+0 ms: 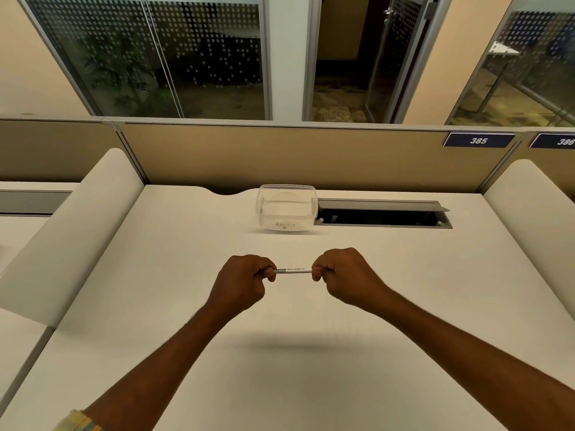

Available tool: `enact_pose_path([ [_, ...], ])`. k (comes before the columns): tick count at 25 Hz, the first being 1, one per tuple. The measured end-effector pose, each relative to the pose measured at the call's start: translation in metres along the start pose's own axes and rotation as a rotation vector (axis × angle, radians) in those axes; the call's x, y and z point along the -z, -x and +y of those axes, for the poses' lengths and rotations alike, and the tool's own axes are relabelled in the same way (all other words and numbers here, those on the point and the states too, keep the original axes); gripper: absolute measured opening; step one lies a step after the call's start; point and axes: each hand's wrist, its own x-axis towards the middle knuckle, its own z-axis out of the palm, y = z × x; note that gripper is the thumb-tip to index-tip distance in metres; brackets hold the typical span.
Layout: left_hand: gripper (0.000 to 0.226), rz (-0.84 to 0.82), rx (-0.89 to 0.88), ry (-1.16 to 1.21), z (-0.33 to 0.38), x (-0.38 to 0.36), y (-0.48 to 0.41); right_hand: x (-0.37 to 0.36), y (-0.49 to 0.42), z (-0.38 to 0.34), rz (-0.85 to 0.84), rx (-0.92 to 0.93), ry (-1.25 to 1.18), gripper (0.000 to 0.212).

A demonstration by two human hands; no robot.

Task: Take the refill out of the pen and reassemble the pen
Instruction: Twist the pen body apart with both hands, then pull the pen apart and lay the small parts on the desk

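Container behind pen, seemingly empty.

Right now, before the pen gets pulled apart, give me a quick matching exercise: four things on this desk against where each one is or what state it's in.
Things:
1. pen
2. clear container
3. cable hatch
4. left hand

States:
A. flap open, right of the tub
B. gripped at both ends, above the desk
C. closed on the pen's left end
D. standing at the desk's back, marked "Recycle"

Pairs: 1-B, 2-D, 3-A, 4-C
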Motion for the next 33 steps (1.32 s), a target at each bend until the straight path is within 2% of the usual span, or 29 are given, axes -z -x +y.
enact_pose_path([
  [3,0.034,0.019,0.070,0.009,-0.020,0.002,0.002,0.003,0.004,0.022,0.092,0.094,0.052,0.023],
  [8,0.034,0.019,0.084,0.040,-0.040,0.001,0.004,-0.002,0.000,0.046,0.115,0.095,-0.018,0.025],
  [10,0.032,0.028,0.079,0.050,-0.041,-0.005,0.001,-0.011,-0.006,0.050,0.127,0.084,-0.067,0.019],
  [12,0.031,0.036,0.090,0.070,-0.047,-0.013,-0.001,-0.020,-0.014,0.055,0.099,0.001,-0.127,0.012],
  [16,0.028,0.036,0.143,0.116,-0.057,-0.027,-0.005,-0.041,-0.032,0.073,0.026,-0.228,-0.230,0.016],
  [20,0.026,0.000,0.208,0.166,-0.064,-0.040,-0.010,-0.060,-0.051,0.096,0.028,-0.305,-0.276,0.019],
  [33,0.026,-0.118,0.303,0.146,-0.092,-0.073,-0.018,-0.094,-0.110,0.164,-0.015,-0.311,0.017,0.018],
])
